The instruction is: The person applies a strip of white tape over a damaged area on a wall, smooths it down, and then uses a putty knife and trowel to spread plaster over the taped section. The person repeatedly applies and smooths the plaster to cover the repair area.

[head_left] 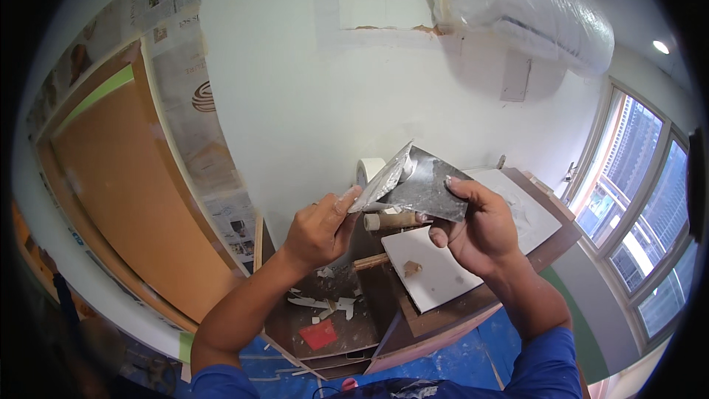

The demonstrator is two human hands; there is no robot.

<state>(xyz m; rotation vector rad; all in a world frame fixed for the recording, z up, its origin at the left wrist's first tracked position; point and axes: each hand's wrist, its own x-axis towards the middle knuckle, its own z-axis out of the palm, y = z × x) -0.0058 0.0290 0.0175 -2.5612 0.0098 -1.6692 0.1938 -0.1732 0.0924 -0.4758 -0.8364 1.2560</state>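
In front of my chest, I grip two thin metal filling blades whose faces meet at an angle. My left hand (317, 229) pinches the lower corner of one filling blade (385, 179), which is smeared with whitish putty. Between the thumb and fingers of my right hand (484, 229) is a wider grey filling blade (428, 191), tilted, with whitish residue near the other blade. White specks mark my fingers. Below and behind the blades lie a pale roller-like cylinder (391, 221) and a white board (432, 270) with a small brown scrap on it.
A dark cabinet top (288, 332) carries white scraps and a red flat piece (318, 335). A white roll (369, 170) stands against the pale wall (295, 89). A plastic-wrapped unit (532, 7) hangs above. Windows (628, 185) are at right, an orange-brown door (133, 192) at left, blue sheeting (473, 347) below.
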